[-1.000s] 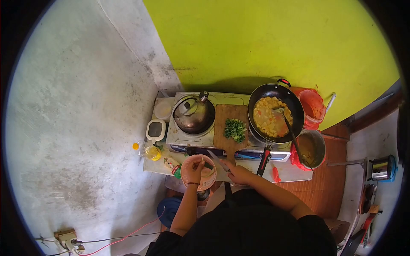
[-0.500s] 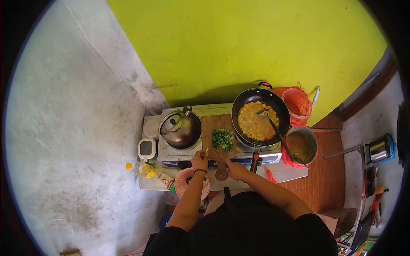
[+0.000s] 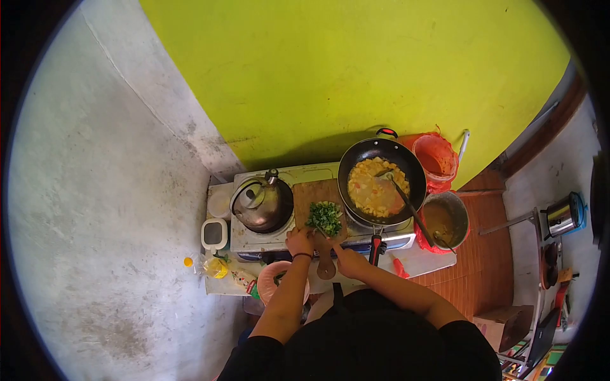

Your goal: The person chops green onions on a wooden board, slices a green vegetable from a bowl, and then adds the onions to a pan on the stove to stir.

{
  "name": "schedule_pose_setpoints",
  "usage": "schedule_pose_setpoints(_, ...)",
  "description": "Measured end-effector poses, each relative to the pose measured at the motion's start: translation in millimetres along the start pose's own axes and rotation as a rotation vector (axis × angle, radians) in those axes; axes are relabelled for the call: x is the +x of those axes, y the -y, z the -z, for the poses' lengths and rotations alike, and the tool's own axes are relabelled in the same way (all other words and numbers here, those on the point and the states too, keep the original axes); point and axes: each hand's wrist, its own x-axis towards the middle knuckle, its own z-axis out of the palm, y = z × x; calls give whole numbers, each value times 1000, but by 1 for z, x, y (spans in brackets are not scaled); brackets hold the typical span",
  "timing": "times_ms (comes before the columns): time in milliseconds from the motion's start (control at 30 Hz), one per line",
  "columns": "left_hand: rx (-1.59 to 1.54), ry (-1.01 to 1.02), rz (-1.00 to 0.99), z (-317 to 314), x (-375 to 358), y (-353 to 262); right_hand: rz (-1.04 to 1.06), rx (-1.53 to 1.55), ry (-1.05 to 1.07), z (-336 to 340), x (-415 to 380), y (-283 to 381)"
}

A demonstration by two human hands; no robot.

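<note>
A wooden cutting board (image 3: 306,192) with a handle lies on the stove between the kettle and the wok. A pile of chopped greens (image 3: 325,218) sits on it. My right hand (image 3: 351,262), at the board's near right edge, is closed on a knife (image 3: 322,232), whose blade points up and left over the board. My left hand (image 3: 300,242) is closed at the board's near left edge, close to the blade tip; what its fingers hold is too small to make out.
A metal kettle (image 3: 262,206) stands left on the stove (image 3: 305,173). The wok (image 3: 356,155) holds yellowish food and a spatula (image 3: 406,202). A pot of liquid (image 3: 440,219), a red bucket (image 3: 435,155), a pink basin (image 3: 270,273) and an oil bottle (image 3: 216,267) surround it.
My left hand has moved down onto the board's near edge, and the pale piece seen in its fingers no longer shows. The view has shifted slightly.
</note>
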Motion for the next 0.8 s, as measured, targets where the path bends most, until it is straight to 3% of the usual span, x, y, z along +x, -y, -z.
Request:
schedule_pose_setpoints(233,93,2,24,-5,-1,6,10,7,61,-10,5,-1)
schedule_pose_setpoints(633,120,-27,-234,-6,-5,14,-17,-125,98,-1,22,10)
schedule_pose_setpoints(800,46,-78,-232,-10,-12,25,-40,-94,98,4,22,9)
